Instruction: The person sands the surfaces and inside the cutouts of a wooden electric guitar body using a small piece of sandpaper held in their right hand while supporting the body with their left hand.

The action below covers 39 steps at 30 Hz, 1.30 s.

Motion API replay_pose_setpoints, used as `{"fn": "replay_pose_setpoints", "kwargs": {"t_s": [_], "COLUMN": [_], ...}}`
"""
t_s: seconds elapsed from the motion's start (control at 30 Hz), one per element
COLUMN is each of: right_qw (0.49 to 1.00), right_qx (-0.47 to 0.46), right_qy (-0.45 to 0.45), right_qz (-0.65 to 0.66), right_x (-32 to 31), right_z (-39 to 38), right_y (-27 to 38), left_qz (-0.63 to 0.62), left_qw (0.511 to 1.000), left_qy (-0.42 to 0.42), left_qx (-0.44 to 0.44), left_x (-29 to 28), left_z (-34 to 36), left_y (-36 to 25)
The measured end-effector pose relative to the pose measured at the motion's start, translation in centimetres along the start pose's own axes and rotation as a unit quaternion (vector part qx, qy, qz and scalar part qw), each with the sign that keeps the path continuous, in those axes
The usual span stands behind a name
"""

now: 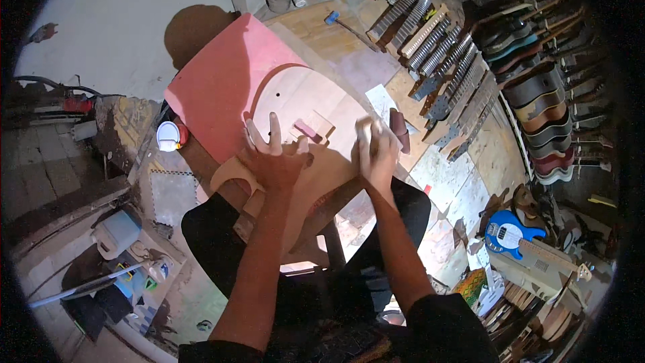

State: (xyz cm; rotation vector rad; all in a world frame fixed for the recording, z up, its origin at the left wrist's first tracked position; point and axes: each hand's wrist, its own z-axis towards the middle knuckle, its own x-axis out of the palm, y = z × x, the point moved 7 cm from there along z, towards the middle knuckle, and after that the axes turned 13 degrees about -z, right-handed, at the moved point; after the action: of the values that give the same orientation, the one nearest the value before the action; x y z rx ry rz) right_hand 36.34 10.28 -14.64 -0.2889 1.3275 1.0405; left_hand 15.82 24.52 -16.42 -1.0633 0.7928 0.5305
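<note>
A pale, unpainted wooden guitar body (309, 97) lies in front of me, partly over a pink board (218, 87). Two small dark holes and a cut-out pocket show in its face. Lying flat on the wood, my left hand (272, 154) has its fingers spread. A small reddish-purple strip (308, 130) rests just right of that hand, by the pocket. My right hand (376, 151) is at the body's right edge with fingers curled; motion blurs the fingertips and whatever they may hold. Close beside it is a curled brown sheet, like sandpaper (400, 131).
Several guitar necks (440, 47) lie in a row at the far right, near a blue-headed hammer (332, 18). Guitar bodies (541, 104) hang along the right side. A blue guitar (512, 234) lies at lower right. On the left stands a white-lidded tin (168, 136).
</note>
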Motion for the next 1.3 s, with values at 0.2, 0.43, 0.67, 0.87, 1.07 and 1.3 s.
{"fn": "replay_pose_setpoints", "kwargs": {"t_s": [0.2,0.43,0.67,0.87,1.07,1.3], "right_qw": [0.995,0.998,0.997,0.991,0.999,0.992], "right_qx": [0.052,0.044,0.056,0.086,0.043,0.102], "right_qy": [0.078,0.035,0.027,0.100,0.021,0.061], "right_qz": [-0.047,-0.015,-0.034,0.023,-0.015,0.040], "right_x": [1.5,1.0,0.6,-0.3,-0.4,-0.9], "right_z": [-2.8,1.6,-4.8,2.4,-5.0,0.9], "right_y": [-2.5,-1.8,-2.5,-1.2,-2.6,-1.9], "left_qz": [0.032,-0.015,0.039,-0.057,-0.046,-0.058], "left_qw": [0.999,0.999,0.999,0.997,0.996,0.997], "left_qy": [0.009,-0.029,-0.008,-0.046,-0.034,-0.028], "left_qx": [0.004,-0.012,-0.014,0.016,0.062,0.048], "left_x": [0.5,1.0,-0.1,0.3,0.1,0.1], "left_z": [-0.6,-1.0,0.1,-0.9,0.0,-0.4], "left_y": [0.1,1.1,-0.4,0.2,-1.2,-0.9]}}
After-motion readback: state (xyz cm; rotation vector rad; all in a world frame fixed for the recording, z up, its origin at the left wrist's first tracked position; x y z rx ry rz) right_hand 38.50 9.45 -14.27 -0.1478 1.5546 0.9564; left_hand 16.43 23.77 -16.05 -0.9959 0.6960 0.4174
